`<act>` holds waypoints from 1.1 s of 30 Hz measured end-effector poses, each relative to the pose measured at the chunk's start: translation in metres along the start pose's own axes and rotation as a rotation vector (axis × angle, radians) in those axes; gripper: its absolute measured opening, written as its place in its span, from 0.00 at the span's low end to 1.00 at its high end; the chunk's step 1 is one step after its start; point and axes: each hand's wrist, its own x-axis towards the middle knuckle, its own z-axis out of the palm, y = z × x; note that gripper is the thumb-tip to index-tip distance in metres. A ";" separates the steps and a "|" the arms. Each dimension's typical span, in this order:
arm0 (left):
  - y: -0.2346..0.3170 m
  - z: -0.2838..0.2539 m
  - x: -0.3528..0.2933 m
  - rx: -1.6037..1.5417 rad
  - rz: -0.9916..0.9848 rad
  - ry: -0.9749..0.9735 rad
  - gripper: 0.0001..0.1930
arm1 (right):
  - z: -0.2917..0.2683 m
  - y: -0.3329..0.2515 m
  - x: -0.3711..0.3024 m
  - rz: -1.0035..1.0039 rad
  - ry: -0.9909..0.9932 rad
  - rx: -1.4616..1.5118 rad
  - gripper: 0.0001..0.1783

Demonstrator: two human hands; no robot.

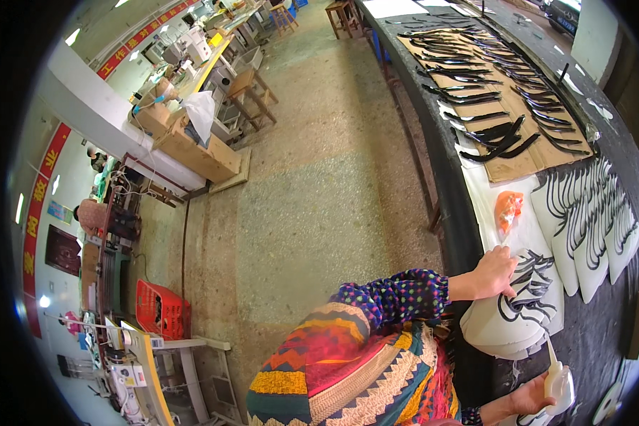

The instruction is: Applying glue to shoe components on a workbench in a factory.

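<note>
Fingers of the left hand (pixel 491 275) are lying loosely curled on stacked white curved panels (pixel 491 328) with black curved strips (pixel 529 291), and whether they are pinching anything cannot be told. The right hand (pixel 531 398)'s fingers are closing around a white squeeze bottle (pixel 561 389), its thin nozzle pointing toward the stack. An orange-and-clear plastic bag (pixel 508 209) is lying near the left fingers; more white panels (pixel 588 252) are spreading beyond their tips.
</note>
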 end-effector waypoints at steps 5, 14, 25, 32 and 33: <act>0.009 -0.007 0.010 0.193 0.143 0.126 0.17 | 0.007 -0.003 0.001 0.005 -0.013 -0.034 0.44; 0.011 0.017 0.022 0.179 0.004 0.300 0.14 | 0.001 0.001 -0.001 0.014 -0.036 0.069 0.42; 0.032 0.021 0.001 0.135 0.271 -0.027 0.19 | -0.025 0.020 0.041 -0.087 0.018 0.096 0.40; 0.003 -0.003 -0.197 0.382 0.624 -0.537 0.23 | -0.116 -0.031 0.009 -0.171 0.119 0.063 0.38; -0.001 0.008 -0.227 0.469 0.521 -0.608 0.26 | -0.137 -0.050 -0.010 -0.210 0.226 0.084 0.37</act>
